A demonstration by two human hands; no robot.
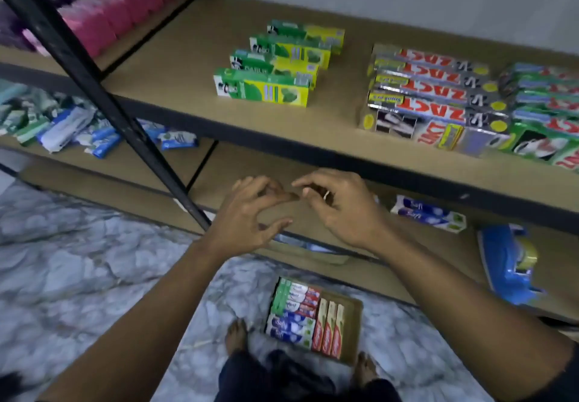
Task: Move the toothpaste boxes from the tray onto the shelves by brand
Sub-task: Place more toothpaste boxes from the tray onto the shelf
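Down at the bottom, two bare feet (236, 336) stand on the marble floor (78, 260), and right between them sits the tray (355, 323), a shallow cardboard one, well stocked. Green-and-red boxes (296, 298) lie stacked at its far left, blue boxes (291, 329) sit just in front of them, and three red boxes (332, 329) stand on edge along the right side. Up come the arms: the left hand (250, 213) hangs in the air with fingers spread and loosely bent, holding nothing, and the right hand (341, 210) floats just beside it, fingers softly curled, empty too, a ring (326, 195) showing on one finger. The fingertips of the two hands nearly meet in front of the lower shelf (438, 254). On that shelf, to the right of the hands, lie two Safi boxes (429, 215) side by side, and further right a blue packaged item (510, 263). One level up, the middle shelf (194, 66) carries four green-and-yellow boxes (269, 66) lined up one behind the other, and well to their right the silver Zact boxes (435, 94) in a tight block, touching the green Zact boxes (545, 104) at the frame's edge. A black post (94, 88) cuts across on the left; behind it lie blue-and-white packets (78, 129) in a loose heap, and higher up a row of pink packs (119, 16).
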